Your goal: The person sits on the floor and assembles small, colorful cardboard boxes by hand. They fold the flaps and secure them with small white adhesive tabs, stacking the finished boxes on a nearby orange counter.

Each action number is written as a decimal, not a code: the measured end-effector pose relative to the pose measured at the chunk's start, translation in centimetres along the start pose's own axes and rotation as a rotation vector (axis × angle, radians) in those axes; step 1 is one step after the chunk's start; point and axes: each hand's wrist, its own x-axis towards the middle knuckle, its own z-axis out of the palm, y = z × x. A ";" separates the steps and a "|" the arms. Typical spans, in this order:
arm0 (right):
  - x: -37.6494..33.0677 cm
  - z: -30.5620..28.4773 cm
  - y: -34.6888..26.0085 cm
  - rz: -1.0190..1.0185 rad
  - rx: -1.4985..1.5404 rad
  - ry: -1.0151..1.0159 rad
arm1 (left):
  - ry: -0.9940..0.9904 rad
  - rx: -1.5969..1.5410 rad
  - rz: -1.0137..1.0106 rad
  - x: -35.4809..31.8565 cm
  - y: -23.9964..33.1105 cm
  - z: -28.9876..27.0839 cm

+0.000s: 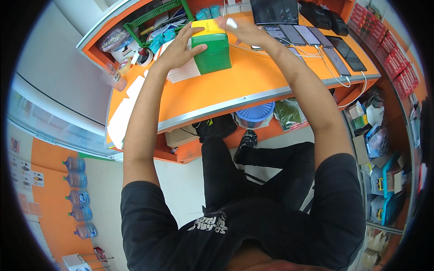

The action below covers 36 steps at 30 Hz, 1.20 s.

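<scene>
On the orange desk stands a block-like stack of thin green pieces [211, 55] with a yellow top [209, 27]. Pressed against its left side is a stack of white-edged pieces [185, 72]. My left hand [181, 52] lies over the left of the stacks, its fingers stretched out and its thumb on the green face. At the far right corner of the yellow top is my right hand [242, 30], smeared by motion. Something white [231, 23] shows at its fingers; whether it is held or wrapped round a finger is unclear.
Several phones [307, 35] with white charging cables lie to the right on the desk [217, 92]. A laptop [274, 11] stands behind them. At the left are a plastic cup [114, 79], tape rolls [143, 56] and white papers [121, 119]. A green rack [153, 18] stands at the back.
</scene>
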 end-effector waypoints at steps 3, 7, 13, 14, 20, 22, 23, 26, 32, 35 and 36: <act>3.1 -2.8 0.6 0.090 0.015 0.257 | 0.002 -0.003 -0.003 0.5 0.1 0.1; 7.2 -4.0 0.6 0.037 -0.314 0.228 | -0.002 -0.100 -0.038 0.7 0.5 0.7; 8.6 1.9 -3.8 0.255 -0.495 0.047 | 0.047 -0.174 -0.021 0.3 -1.1 1.3; 7.6 3.5 -4.3 0.244 -0.490 0.084 | 0.056 -0.180 -0.049 0.0 -1.4 1.1; 5.8 2.9 -1.6 0.282 -0.014 0.321 | 0.090 -0.205 -0.074 0.6 0.4 1.6; 4.4 2.0 0.7 0.217 0.510 0.556 | 0.074 -0.248 -0.051 1.0 -0.2 1.9; 3.3 1.8 0.7 0.182 0.485 0.523 | 0.072 -0.258 -0.057 0.5 -0.6 1.6; -2.1 2.9 -0.7 0.105 0.441 0.449 | 0.082 -0.281 -0.146 -0.6 -0.3 0.8; -5.2 4.7 -1.6 0.172 0.451 0.457 | 0.051 -0.393 -0.235 0.8 1.7 1.2; -4.7 5.9 -1.0 0.075 0.395 0.542 | 0.048 -0.389 -0.235 0.5 1.8 1.2; -4.6 6.0 -0.8 0.077 0.413 0.536 | 0.052 -0.380 -0.218 0.5 1.6 1.2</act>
